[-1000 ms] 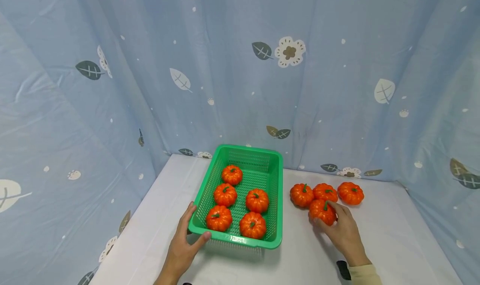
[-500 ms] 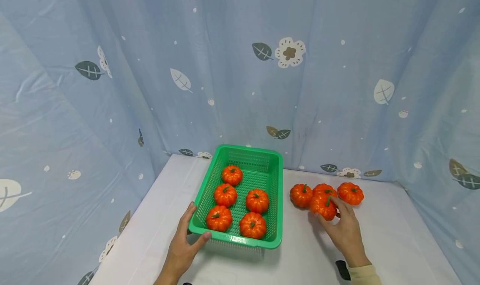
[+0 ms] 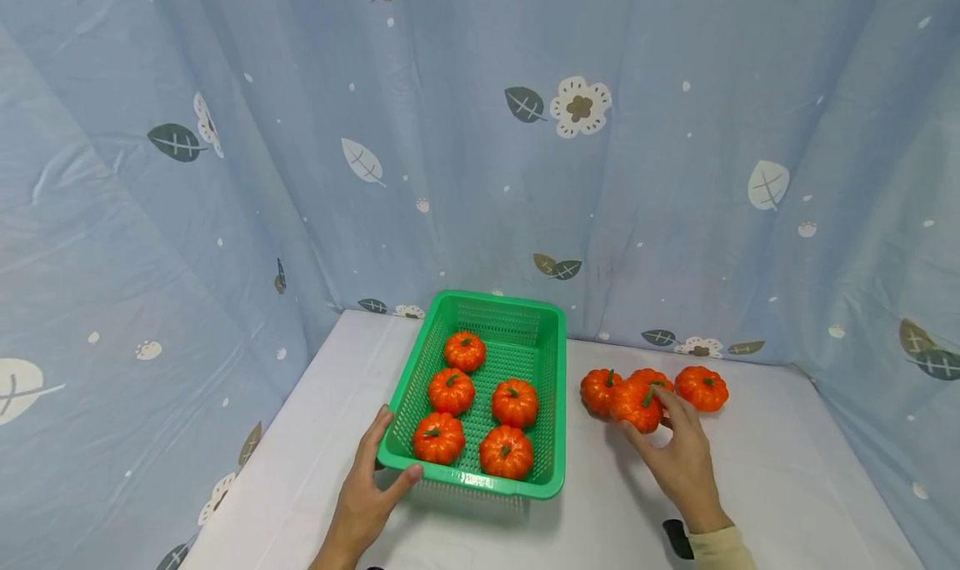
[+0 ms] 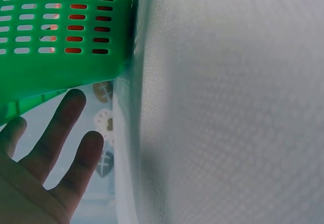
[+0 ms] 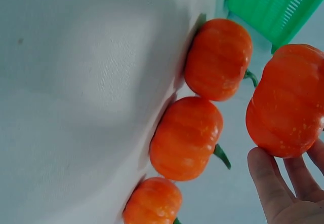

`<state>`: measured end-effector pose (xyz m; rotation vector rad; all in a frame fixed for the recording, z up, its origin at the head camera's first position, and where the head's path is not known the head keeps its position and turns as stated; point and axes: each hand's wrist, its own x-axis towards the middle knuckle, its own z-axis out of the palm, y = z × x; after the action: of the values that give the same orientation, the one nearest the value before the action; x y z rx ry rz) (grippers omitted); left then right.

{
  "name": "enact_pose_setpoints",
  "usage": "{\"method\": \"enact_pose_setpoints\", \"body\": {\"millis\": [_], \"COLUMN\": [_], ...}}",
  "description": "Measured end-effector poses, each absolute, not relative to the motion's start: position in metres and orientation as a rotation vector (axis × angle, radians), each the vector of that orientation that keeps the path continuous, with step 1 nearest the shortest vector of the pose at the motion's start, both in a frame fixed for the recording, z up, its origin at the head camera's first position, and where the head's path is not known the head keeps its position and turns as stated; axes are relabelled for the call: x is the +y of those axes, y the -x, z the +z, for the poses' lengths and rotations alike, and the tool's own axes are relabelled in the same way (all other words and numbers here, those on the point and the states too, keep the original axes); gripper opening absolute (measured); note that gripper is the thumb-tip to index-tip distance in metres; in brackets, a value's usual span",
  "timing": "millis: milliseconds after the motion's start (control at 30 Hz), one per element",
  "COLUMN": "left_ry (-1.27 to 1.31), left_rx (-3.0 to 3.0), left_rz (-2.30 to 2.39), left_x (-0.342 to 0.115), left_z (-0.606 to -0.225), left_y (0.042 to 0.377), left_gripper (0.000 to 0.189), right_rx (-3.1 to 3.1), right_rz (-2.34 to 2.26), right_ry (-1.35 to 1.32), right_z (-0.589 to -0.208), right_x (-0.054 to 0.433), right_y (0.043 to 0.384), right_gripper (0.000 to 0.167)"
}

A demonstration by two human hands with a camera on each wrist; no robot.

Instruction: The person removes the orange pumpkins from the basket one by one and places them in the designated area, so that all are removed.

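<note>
My right hand (image 3: 678,462) pinches a small orange pumpkin (image 3: 637,406) between thumb and fingers. In the right wrist view that pumpkin (image 5: 288,102) is lifted off the white table. Behind it stand other pumpkins: one at left (image 3: 599,391), a partly hidden one (image 3: 652,377) and one at right (image 3: 701,388). My left hand (image 3: 366,495) rests at the near left corner of a green basket (image 3: 558,403), thumb at the front rim. Its fingers (image 4: 55,127) look straight and spread in the left wrist view. Several pumpkins (image 3: 439,437) lie inside the basket.
A white cloth covers the table (image 3: 592,520). A blue curtain (image 3: 465,178) with leaf and flower prints hangs behind and along the sides. A black band (image 3: 678,539) shows by the right wrist.
The right hand has raised the pumpkin from among the others and shifted it slightly left. The left hand and basket stay in place.
</note>
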<state>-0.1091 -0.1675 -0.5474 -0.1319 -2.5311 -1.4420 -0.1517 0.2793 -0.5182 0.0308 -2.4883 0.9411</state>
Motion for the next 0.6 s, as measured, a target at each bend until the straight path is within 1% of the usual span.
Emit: {"method": "enact_pose_setpoints", "body": {"millis": [200, 600], "left_ry": [0.114, 0.084], "left_rx": [-2.523, -2.528], "left_rz": [-1.462, -1.464], "left_x": [-0.167, -0.165], "left_z": [-0.548, -0.547], "left_y": [0.110, 0.109], "left_gripper": [0.085, 0.085], "right_rx": [-2.478, -2.380], "right_rz": [0.941, 1.088], "right_ry": [-0.072, -0.167], "right_z": [-0.520, -0.516], "right_x": [0.271, 0.251], "right_y": [0.154, 0.159], "right_gripper": [0.077, 0.078]}}
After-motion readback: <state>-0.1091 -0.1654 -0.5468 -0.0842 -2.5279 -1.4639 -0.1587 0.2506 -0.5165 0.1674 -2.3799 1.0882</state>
